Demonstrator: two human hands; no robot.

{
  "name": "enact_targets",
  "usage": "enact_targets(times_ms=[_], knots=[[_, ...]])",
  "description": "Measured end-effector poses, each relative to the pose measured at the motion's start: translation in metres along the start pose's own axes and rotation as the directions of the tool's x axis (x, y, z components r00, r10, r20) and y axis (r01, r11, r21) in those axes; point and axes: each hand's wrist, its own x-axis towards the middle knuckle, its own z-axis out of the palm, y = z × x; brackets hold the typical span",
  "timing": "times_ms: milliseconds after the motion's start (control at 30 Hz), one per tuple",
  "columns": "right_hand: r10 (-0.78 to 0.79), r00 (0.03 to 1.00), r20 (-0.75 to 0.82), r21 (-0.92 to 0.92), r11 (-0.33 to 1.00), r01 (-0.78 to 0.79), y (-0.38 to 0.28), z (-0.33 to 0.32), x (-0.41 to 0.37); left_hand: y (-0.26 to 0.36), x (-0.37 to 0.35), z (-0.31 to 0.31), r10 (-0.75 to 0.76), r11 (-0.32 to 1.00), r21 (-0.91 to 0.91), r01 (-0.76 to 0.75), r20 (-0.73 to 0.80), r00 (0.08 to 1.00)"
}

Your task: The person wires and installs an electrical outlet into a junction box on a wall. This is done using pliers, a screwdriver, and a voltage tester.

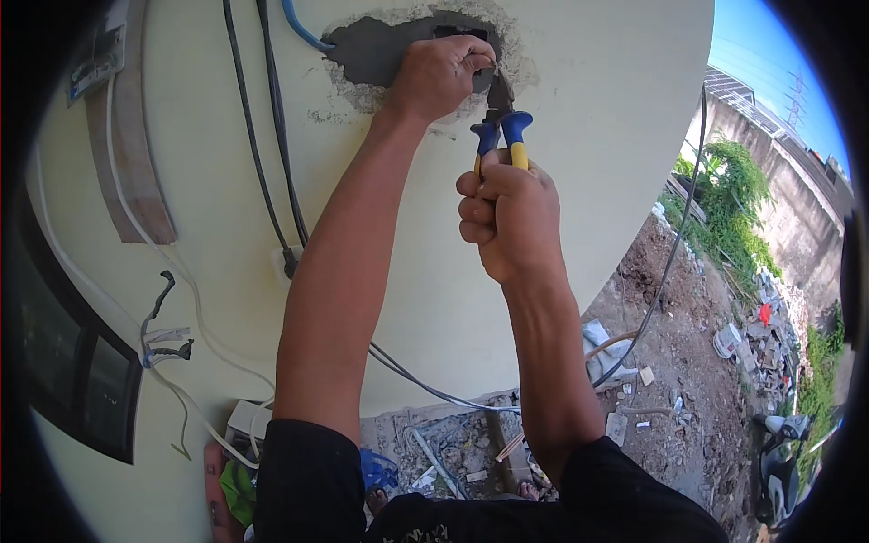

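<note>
My right hand [511,213] is wrapped around the blue and yellow handles of a pair of pliers [515,128], held upright with the jaws at the top. The handles are slightly apart. Right beside the jaws, my left hand [439,77] is closed in a pinch at the wall. Whatever sits between its fingertips is too small to make out. Behind both is a dark grey mortar patch [369,47] with a recessed opening [462,33], partly covered by my left hand. A blue conduit [303,29] enters the patch from the upper left.
Black cables [243,100] hang down the wall to a socket [282,262]. An electrical box [98,54] on a board is at upper left, with loose white wires below. A dark cable [674,244] loops at right. Rubble [665,398] covers the ground; a motorbike [778,466] stands at right.
</note>
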Motion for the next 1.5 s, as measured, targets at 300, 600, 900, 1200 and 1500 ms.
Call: enact_targets(times_ms=[300,600,900,1200,1500], knots=[[0.007,0.997,0.076,-0.200,0.980,0.008,0.015,-0.076,-0.058,-0.004,0.005,0.000,0.048,0.994,0.100,-0.043,-0.053,0.997],[-0.580,0.778,0.240,-0.891,0.187,0.414,-0.048,-0.088,0.016,0.004,0.000,-0.003,-0.156,0.987,0.031,0.155,0.034,0.987],[-0.707,0.496,0.504,-0.786,-0.137,0.603,-0.078,-0.026,0.096,0.009,0.004,0.000,-0.197,0.979,0.056,0.197,-0.005,0.980],[-0.670,0.287,0.685,-0.653,-0.391,0.648,-0.072,-0.023,0.122,0.013,0.003,0.000,-0.152,0.972,0.180,0.152,-0.012,0.988],[-0.500,0.795,0.345,-0.906,0.045,0.421,-0.105,-0.009,0.068,0.000,-0.001,-0.005,-0.110,0.993,-0.035,0.110,0.015,0.994]])
